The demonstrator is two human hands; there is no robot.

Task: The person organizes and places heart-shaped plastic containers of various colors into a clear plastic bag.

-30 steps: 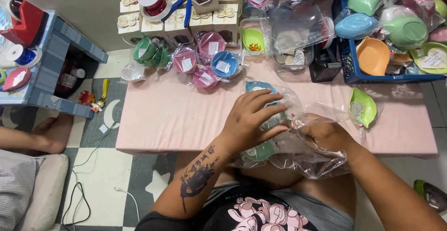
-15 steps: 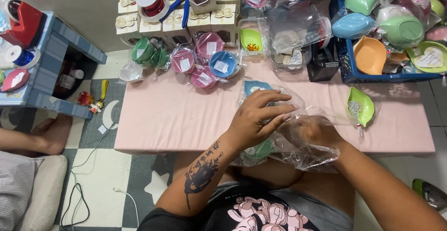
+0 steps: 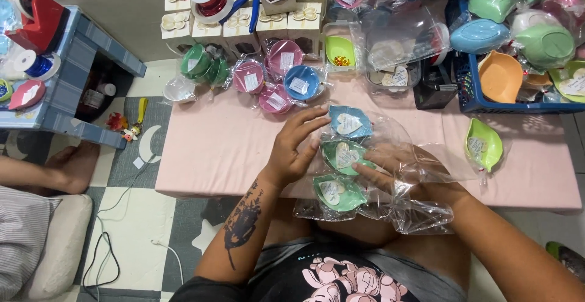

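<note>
Three leaf-shaped dishes lie in a row on the pink desk [image 3: 201,150], each in clear wrap with a heart tag facing up. Left hand [image 3: 291,150] rests flat, fingers [image 3: 314,119] released and spread, fingertips just beside the blue dish [image 3: 348,122]. Right hand [image 3: 396,171], partly veiled by a clear plastic bag [image 3: 420,207], extends fingers [image 3: 368,173] onto the upper green dish [image 3: 342,156]; no clenched grip. The lower green dish [image 3: 336,193] sits nearest the body, below both hands.
</note>
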